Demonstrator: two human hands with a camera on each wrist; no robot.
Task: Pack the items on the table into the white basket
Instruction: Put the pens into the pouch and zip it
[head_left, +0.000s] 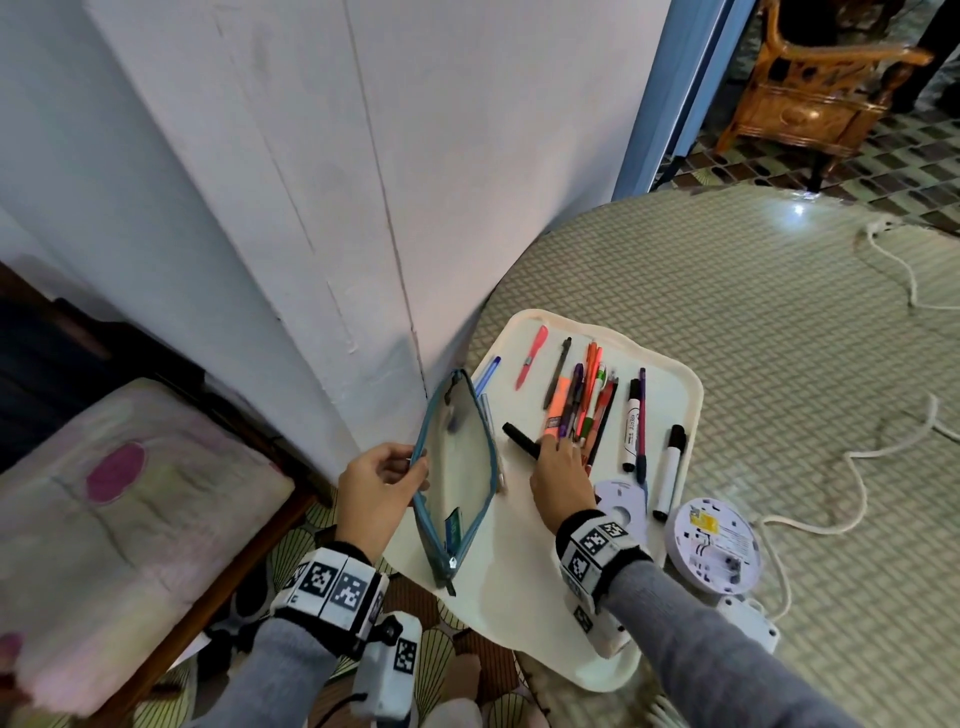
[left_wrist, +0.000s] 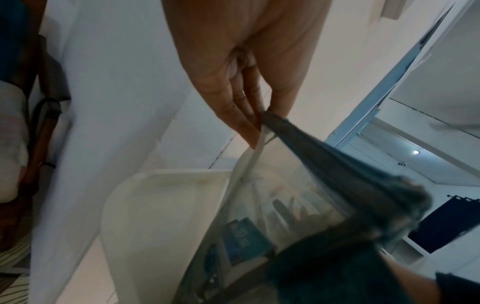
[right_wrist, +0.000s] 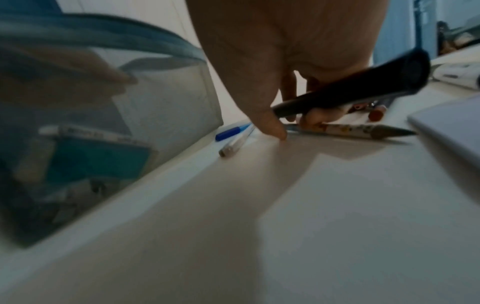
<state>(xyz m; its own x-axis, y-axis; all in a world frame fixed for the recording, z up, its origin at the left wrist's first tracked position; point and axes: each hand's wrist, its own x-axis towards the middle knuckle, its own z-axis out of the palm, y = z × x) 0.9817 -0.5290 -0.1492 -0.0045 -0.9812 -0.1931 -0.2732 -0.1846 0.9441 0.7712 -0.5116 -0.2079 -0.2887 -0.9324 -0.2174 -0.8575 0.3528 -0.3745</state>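
A clear pencil pouch (head_left: 462, 467) with blue zip trim stands open on the left of a white tray (head_left: 519, 613). My left hand (head_left: 384, 483) pinches its left rim; the left wrist view shows the fingertips (left_wrist: 255, 131) on the pouch (left_wrist: 298, 195) edge. A blue packet lies inside. My right hand (head_left: 561, 478) holds a black marker (head_left: 519, 439) just right of the pouch mouth, low over the tray. In the right wrist view the black marker (right_wrist: 350, 88) sits between thumb and fingers. Several coloured pens (head_left: 587, 400) lie in a row on the tray beyond my right hand.
Two white board markers (head_left: 631, 421) (head_left: 670, 467) lie on the tray's right side. A round white device (head_left: 714, 551) and a white cord (head_left: 857, 457) sit on the table to the right. A wall corner stands close behind the pouch. A cushioned seat (head_left: 104, 519) is at left.
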